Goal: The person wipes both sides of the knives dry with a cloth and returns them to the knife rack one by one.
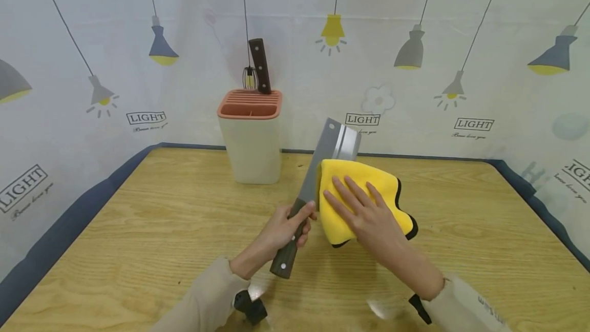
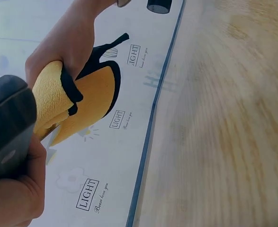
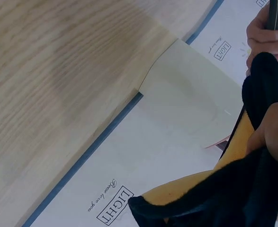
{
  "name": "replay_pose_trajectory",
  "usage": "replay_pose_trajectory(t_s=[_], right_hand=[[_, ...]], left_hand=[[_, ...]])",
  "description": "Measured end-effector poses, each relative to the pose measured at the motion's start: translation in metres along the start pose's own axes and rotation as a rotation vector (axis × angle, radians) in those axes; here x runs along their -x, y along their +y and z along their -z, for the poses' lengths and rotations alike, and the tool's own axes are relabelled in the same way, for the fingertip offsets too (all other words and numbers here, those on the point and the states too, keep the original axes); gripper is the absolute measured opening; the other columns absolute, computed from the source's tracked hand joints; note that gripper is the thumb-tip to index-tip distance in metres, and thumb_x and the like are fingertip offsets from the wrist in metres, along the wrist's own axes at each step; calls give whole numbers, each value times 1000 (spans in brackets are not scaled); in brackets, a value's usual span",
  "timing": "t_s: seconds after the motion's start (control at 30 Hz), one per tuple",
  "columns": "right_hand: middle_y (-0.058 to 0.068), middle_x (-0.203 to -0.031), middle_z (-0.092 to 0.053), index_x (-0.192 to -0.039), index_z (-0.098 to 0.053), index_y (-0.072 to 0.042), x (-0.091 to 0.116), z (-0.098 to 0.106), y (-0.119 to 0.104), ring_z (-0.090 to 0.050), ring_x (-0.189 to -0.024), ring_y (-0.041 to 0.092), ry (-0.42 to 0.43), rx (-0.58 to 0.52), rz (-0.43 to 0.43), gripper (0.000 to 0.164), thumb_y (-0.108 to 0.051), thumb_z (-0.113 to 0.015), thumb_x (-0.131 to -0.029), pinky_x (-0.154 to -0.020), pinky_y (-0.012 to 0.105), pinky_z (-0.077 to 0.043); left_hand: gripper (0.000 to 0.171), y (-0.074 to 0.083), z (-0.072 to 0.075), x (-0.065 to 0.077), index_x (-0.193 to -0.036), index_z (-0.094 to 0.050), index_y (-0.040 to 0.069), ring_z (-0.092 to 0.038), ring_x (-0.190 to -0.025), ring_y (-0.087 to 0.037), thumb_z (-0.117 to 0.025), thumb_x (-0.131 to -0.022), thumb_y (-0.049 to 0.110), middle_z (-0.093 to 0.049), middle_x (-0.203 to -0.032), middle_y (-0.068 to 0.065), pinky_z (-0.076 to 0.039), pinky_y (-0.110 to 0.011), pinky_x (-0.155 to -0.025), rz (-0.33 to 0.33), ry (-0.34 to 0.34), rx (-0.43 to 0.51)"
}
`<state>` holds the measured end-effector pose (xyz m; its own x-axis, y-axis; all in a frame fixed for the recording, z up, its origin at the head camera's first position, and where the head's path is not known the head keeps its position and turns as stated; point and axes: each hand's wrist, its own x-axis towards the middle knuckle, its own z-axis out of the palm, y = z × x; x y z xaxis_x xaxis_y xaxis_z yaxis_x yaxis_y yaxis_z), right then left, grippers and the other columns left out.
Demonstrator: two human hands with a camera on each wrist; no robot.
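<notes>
My left hand (image 1: 281, 229) grips the dark riveted handle of a cleaver (image 1: 318, 163), tilted above the table with its blade pointing away. A yellow cloth (image 1: 333, 224) with black edging covers part of the blade. Over the cloth lies my right hand (image 1: 369, 216), its fingers spread along the blade's side. The right wrist view shows my right thumb (image 3: 271, 137) on the other side, so the cloth (image 3: 181, 187) is pinched around the blade. In the left wrist view the cloth (image 2: 89, 97) is folded over the blade, close to the handle (image 2: 8, 123).
Behind and left of the cleaver stands a cream knife holder (image 1: 255, 152) with an orange slotted top. Another knife's dark handle (image 1: 260, 65) sticks up from it. A wooden table (image 1: 138, 219) meets a lamp-printed wall covering (image 1: 295, 65) at the back and sides.
</notes>
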<state>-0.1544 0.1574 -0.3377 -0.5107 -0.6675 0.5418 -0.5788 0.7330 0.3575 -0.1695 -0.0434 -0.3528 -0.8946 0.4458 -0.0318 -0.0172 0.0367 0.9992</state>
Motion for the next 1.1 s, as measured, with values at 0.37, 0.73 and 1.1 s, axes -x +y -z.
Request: replay_pose_trajectory(t_s=[0.37,0.73,1.1], right_hand=[[14,-136,-38,-129,-46,-11,4,-1,-12,-37,-124,31,-7,-40,23,80,11,-73,-58,-93,52,-35],[15,-136,-38,-131,-44,-10,-7,6,-17,-35,-124,32,-52,-240,-24,84,7,-77,-55,-93,52,-36],[16,-134,-40,-130,-44,-5,-20,15,-25,-39,-121,33,-36,-537,-229,89,25,-67,-50,-98,49,-33]], left_hand=[[50,0,0,-10,-87,-48,-1,-42,-39,-8,-34,-92,47,-45,-58,-1,-37,-21,-40,-19,68,103],[60,0,-4,-17,-83,-51,1,-44,-39,-9,-28,-90,56,-49,-55,-2,-39,-21,-40,-70,157,46],[60,1,-7,-21,-81,-53,0,-48,-45,-9,-25,-92,52,-50,-57,0,-41,-22,-44,-116,206,15]])
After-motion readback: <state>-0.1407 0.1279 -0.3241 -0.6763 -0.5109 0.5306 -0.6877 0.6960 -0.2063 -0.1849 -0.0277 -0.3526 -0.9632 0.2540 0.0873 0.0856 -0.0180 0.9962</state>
